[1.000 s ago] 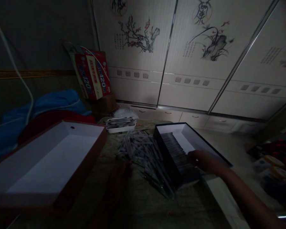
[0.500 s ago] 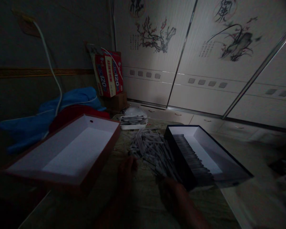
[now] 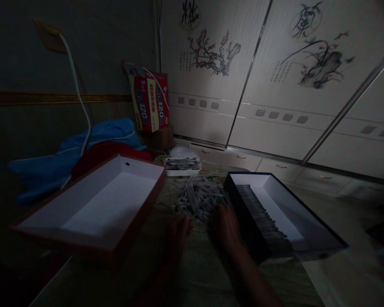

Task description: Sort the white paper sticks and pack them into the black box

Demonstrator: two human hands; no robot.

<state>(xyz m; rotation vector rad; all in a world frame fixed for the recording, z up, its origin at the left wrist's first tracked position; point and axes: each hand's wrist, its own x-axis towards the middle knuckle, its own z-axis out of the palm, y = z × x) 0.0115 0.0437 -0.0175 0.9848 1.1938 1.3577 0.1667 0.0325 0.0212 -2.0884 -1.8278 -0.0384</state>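
A heap of slim, pale, pen-like sticks (image 3: 200, 194) lies on the table between two boxes. My left hand (image 3: 179, 230) is at the near left edge of the heap, fingers curled together; whatever they hold is too dark to make out. At the heap's near right side is my right hand (image 3: 225, 221), touching or just above the sticks, its fingertips hidden. Close beside it stands a dark box (image 3: 248, 230) with a white inside. Along that box's left side runs a row of dark slim sticks (image 3: 262, 213), laid side by side.
On the left, a red box (image 3: 137, 213) with a white inside stands open. Behind the heap sits a white tray (image 3: 183, 172) of more pale sticks. Further back are a red carton (image 3: 152, 102), blue cloth (image 3: 112, 128), a white cable (image 3: 77, 85) and sliding cabinet doors (image 3: 208, 119).
My right hand has moved forward from the near side of the dark box to the heap. My left hand stays close to the heap's near edge. The view has shifted slightly.
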